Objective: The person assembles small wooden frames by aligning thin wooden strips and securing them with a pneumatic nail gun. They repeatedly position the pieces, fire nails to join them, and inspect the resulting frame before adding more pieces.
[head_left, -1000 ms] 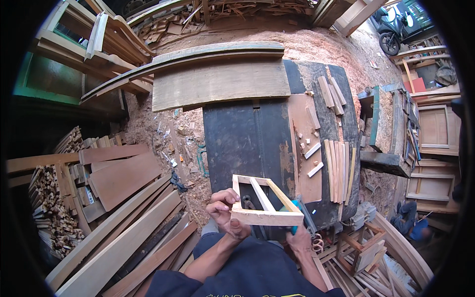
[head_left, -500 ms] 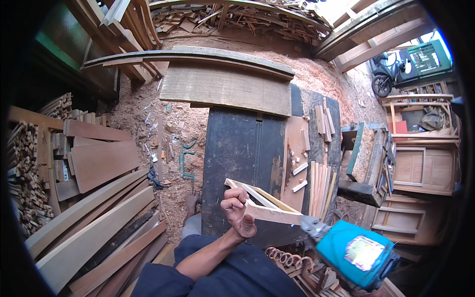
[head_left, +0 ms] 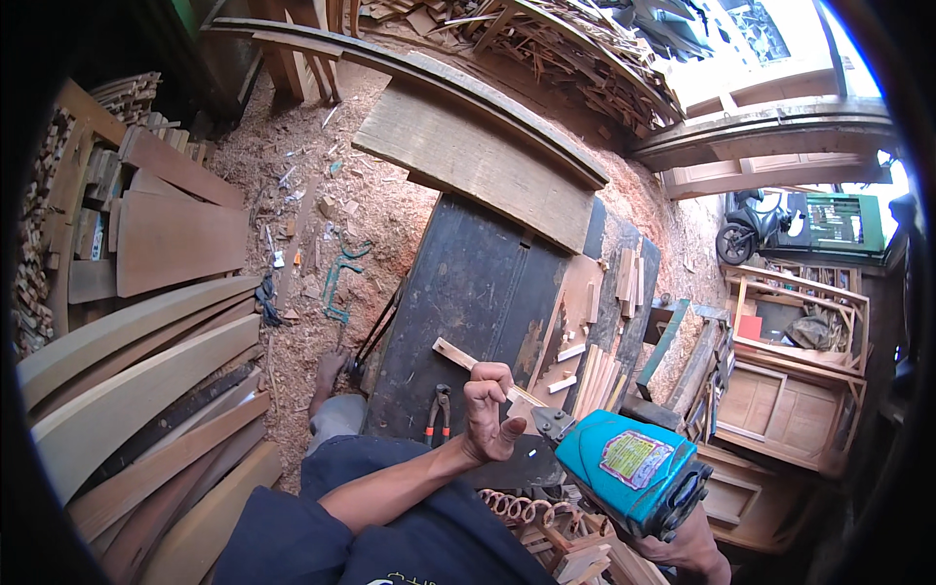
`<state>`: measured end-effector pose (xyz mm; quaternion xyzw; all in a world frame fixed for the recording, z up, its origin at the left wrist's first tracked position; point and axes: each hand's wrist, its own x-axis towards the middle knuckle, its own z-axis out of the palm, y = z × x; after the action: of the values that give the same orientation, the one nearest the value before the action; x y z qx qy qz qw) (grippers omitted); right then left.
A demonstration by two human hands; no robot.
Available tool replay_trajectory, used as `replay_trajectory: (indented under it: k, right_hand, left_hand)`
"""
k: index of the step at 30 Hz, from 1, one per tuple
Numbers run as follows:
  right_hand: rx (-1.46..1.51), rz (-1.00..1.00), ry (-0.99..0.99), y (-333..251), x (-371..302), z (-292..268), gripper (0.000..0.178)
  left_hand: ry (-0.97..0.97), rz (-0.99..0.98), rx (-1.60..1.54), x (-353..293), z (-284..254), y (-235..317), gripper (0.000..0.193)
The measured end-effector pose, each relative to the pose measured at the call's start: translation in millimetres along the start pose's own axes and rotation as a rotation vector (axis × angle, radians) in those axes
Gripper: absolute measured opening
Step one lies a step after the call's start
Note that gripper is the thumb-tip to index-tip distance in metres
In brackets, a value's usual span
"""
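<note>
My left hand (head_left: 490, 414) is over the near part of the dark workbench (head_left: 466, 268), fingers curled around light wooden strips (head_left: 455, 353) joined at an angle. One strip's end sticks out past the knuckles; my hand hides part of the joint. My right hand (head_left: 690, 548) grips a teal nail gun (head_left: 624, 458), largely hidden behind its body. The gun's metal nose (head_left: 553, 421) points left, close beside my left hand and the strips. Pincers (head_left: 438, 417) with red-tipped handles lie on the bench left of my left hand.
Thin strips (head_left: 598, 382) and small offcuts lie on the bench's right side. A wide board (head_left: 478, 161) crosses its far end. A coiled hose (head_left: 526, 506) hangs near my body. Planks (head_left: 146, 380) stack at left; a green clamp (head_left: 341, 283) lies among shavings.
The view has turned. The nail gun has moved left, its nose nearer my left hand. The strips have swung and look shorter. The pincers have come into sight.
</note>
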<state>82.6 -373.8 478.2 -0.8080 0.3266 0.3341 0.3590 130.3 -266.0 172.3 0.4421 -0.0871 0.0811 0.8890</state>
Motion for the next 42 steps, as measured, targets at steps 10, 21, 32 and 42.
replay_trajectory:
  k: [10, 21, 32, 42]
  right_hand:
    - [-0.180, 0.020, -0.014, -14, 7, 4, 0.051]
    - [-0.414, -0.072, -0.066, -15, 6, 2, 0.046]
    - [-0.142, 0.042, 0.044, 17, -15, -10, 0.051]
    - [0.003, 0.054, 0.036, 7, 1, 5, 0.053]
  left_hand:
    - [-0.016, -0.016, 0.001, 3, 0, 2, 0.046]
    - [-0.006, -0.021, -0.019, 3, 0, 1, 0.048]
    - [-0.013, -0.032, -0.010, 1, -1, 1, 0.050]
    - [-0.013, -0.024, -0.015, -1, -2, 2, 0.050]
